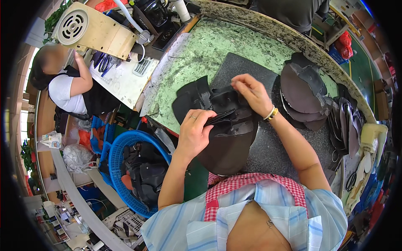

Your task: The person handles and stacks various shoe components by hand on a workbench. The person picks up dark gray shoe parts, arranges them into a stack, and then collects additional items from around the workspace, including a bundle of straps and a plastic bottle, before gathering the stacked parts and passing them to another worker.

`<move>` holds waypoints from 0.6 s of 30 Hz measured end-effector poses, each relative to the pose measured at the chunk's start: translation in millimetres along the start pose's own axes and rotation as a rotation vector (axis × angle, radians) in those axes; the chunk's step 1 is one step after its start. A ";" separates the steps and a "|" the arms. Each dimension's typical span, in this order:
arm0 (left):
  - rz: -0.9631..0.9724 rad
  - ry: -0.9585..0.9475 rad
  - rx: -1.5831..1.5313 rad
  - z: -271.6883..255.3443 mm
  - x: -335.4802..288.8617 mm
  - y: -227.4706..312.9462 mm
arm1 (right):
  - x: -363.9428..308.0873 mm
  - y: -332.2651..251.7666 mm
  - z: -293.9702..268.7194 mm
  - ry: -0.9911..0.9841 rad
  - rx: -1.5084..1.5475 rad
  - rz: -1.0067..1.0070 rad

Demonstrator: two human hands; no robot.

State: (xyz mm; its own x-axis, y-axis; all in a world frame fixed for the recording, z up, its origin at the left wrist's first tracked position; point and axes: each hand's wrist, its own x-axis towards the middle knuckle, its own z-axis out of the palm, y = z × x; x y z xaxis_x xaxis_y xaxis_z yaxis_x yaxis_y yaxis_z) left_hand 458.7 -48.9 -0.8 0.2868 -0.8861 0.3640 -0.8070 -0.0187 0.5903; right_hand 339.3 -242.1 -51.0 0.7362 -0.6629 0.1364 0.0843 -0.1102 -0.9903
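My left hand [194,136] is closed around a small stack of thin black leather-like pieces [222,118], held between thumb and fingers. Its stack sits over a larger dark, rounded leather-like panel [228,152] near the front of the bench. Just beyond lie more black cut pieces [192,97], overlapping one another. My right hand [253,94] hovers at their right side with thumb and fingertips pinched together; whatever is in the pinch, if anything, is too small to make out. Beneath everything is a dark speckled slab [238,69].
Piles of dark rounded panels [299,90] and a bundle of cut pieces [345,123] lie on the right. Scissors [351,180] hang near the right rim. A blue basket [115,167] of black pieces stands left. Another person [63,90] sits beside a beige machine [96,31].
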 end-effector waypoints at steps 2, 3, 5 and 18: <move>-0.026 0.046 -0.060 4.4 -6.5 -3.7 | -5.0 -7.2 -1.2 -0.203 -0.159 -0.027; -0.054 0.092 -0.119 6.5 -10.3 -4.6 | -11.3 -13.9 -1.9 -0.241 -0.194 -0.120; -0.085 0.137 -0.161 11.3 -19.2 -2.4 | -24.9 -36.2 1.8 -0.280 -0.293 -0.222; -0.253 0.469 -0.275 33.7 -15.5 -16.5 | -69.1 -74.4 -15.7 -0.116 -0.561 -0.635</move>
State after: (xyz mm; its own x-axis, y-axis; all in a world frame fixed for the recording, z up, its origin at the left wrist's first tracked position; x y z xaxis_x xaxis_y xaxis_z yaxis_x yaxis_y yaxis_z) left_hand 450.2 -50.5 -40.4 0.7001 -0.5701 0.4300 -0.5386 -0.0262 0.8422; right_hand 271.7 -199.7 13.7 0.7284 -0.2754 0.6274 0.1815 -0.8054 -0.5642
